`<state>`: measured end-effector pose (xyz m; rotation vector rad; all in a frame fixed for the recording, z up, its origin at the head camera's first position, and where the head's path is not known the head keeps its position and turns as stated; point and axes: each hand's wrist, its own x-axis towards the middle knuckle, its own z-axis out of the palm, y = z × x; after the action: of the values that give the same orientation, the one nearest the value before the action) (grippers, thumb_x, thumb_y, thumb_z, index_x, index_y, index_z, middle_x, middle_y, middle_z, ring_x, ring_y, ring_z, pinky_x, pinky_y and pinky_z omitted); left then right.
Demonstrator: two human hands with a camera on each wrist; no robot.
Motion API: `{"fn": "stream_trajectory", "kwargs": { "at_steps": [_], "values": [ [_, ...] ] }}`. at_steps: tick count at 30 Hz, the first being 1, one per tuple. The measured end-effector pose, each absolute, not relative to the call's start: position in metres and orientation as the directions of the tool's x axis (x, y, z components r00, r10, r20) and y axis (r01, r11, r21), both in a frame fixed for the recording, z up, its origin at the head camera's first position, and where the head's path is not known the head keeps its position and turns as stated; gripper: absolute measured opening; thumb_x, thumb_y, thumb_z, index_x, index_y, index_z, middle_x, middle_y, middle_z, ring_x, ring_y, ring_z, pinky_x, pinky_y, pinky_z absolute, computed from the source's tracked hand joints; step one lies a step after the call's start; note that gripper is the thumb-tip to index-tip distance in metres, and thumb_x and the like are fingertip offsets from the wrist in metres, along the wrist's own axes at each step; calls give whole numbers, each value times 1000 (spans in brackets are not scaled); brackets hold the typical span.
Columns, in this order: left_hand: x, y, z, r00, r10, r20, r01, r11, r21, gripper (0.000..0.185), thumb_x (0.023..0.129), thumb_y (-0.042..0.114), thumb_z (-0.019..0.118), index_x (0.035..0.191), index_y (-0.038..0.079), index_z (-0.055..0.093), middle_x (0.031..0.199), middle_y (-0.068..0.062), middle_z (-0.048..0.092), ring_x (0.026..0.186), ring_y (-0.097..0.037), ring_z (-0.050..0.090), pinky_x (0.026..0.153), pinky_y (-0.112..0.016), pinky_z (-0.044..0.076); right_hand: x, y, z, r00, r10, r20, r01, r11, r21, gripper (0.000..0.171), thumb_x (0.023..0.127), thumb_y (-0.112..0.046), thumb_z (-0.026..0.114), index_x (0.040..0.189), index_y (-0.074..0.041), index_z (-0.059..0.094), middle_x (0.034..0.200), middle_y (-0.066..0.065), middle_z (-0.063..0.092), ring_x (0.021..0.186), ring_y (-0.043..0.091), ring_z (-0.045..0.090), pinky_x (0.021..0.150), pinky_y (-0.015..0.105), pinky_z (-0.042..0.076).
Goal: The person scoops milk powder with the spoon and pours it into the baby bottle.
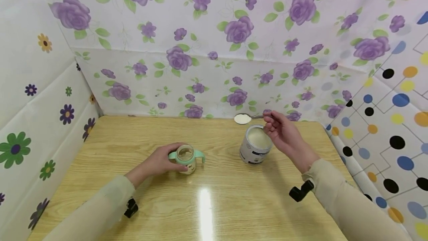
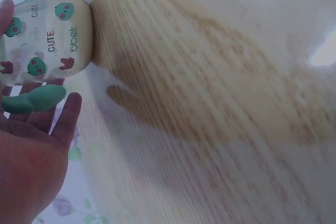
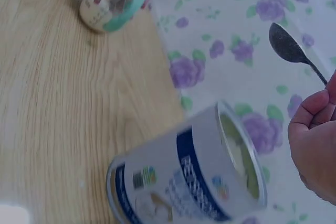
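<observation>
My left hand (image 1: pixel 164 160) holds a small baby bottle (image 1: pixel 190 167) with mint-green handles by its side. The bottle stands uncapped on the table, and pale stuff shows through its mouth. "CUTE" and little green faces are printed on the bottle wall (image 2: pixel 73 35) in the left wrist view. My right hand (image 1: pixel 284 131) pinches the handle of a metal spoon (image 1: pixel 242 118) heaped with white powder. That spoon is above the back rim of an open tin (image 1: pixel 250 152), which holds cream-coloured powder. In the right wrist view the spoon's dark underside (image 3: pixel 286 44) shows.
A wood-grain table (image 1: pixel 147 203) carries the bottle and the tin, with the tin to the right of the bottle. Cloth with purple roses (image 1: pixel 207 40) hangs behind the table. Patterned sheets stand at the left (image 1: pixel 30 122) and right (image 1: pixel 394 140).
</observation>
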<state>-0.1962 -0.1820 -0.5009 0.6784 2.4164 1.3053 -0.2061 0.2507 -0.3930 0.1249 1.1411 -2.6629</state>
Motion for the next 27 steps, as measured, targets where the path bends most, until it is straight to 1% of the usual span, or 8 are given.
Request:
{"fn": "stream_trajectory", "kwargs": {
  "at_steps": [7, 9, 14, 19, 24, 27],
  "values": [
    [-196, -183, -502, -842, 539, -38, 269, 478, 836, 77, 86, 42, 92, 153, 22, 59, 138, -3, 69, 127, -27, 63, 106, -54, 50, -212, 192, -387, -952, -256, -169, 296, -621, -726, 45, 118, -20, 42, 100, -1, 78, 81, 5, 77, 68, 10, 67, 71, 24, 54],
    [-197, -183, -503, -841, 540, -34, 272, 475, 837, 76, 86, 41, 92, 152, 23, 60, 138, -3, 69, 126, -27, 64, 105, -54, 50, -212, 176, -389, -944, -285, -164, 308, -594, -743, 45, 118, -20, 41, 100, -2, 78, 81, 3, 77, 69, 9, 67, 71, 23, 54],
    [-197, -181, -504, -838, 546, -23, 280, 466, 839, 74, 86, 41, 92, 151, 25, 61, 137, -4, 70, 125, -27, 64, 105, -53, 50, -210, 145, -401, -927, -334, -171, 334, -529, -780, 42, 118, -20, 43, 101, -3, 77, 79, 0, 77, 68, 6, 67, 70, 23, 54],
    [-198, -180, -505, -842, 538, -31, 271, 473, 838, 77, 85, 42, 93, 153, 25, 60, 139, -3, 69, 127, -27, 64, 107, -54, 50, -208, 127, -418, -912, -351, -213, 369, -474, -799, 38, 118, -20, 45, 102, -5, 76, 77, -1, 76, 67, 6, 65, 70, 22, 53],
    [-198, -180, -504, -855, 516, -45, 251, 490, 835, 85, 83, 40, 94, 157, 20, 56, 144, -5, 67, 131, -30, 62, 110, -57, 48, -206, 118, -430, -900, -363, -241, 388, -418, -821, 36, 117, -21, 47, 103, -4, 75, 79, 0, 76, 68, 6, 65, 70, 22, 54],
    [-197, -181, -504, -858, 512, -45, 250, 493, 833, 87, 84, 41, 94, 158, 19, 55, 145, -6, 66, 133, -32, 61, 110, -59, 48, -205, 113, -433, -893, -383, -238, 385, -371, -845, 34, 117, -21, 47, 105, -4, 74, 81, 0, 77, 72, 6, 66, 72, 22, 55]
  ]
}}
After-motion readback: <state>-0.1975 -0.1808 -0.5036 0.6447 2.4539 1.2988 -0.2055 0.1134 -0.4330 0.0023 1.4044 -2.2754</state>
